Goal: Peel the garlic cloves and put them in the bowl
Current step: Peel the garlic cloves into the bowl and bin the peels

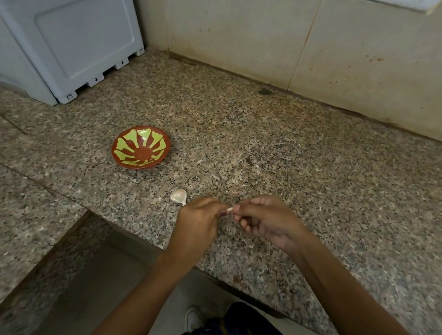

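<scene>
- Garlic clove (229,210): pinched between left hand (198,223) and right hand (266,219), fingers curled.
- Second clove (179,196): lain just beyond left hand.
- Bowl (140,147): placed further beyond, leftward.

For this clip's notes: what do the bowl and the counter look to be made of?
Bowl: looks like glazed ceramic or glossy plastic, I cannot tell which; red-brown with yellow-green petal shapes and bright highlights on the inside. Counter: looks like polished granite, judging by the speckled grey, pink and black grain, the faint sheen and the seam lines between slabs.
</scene>
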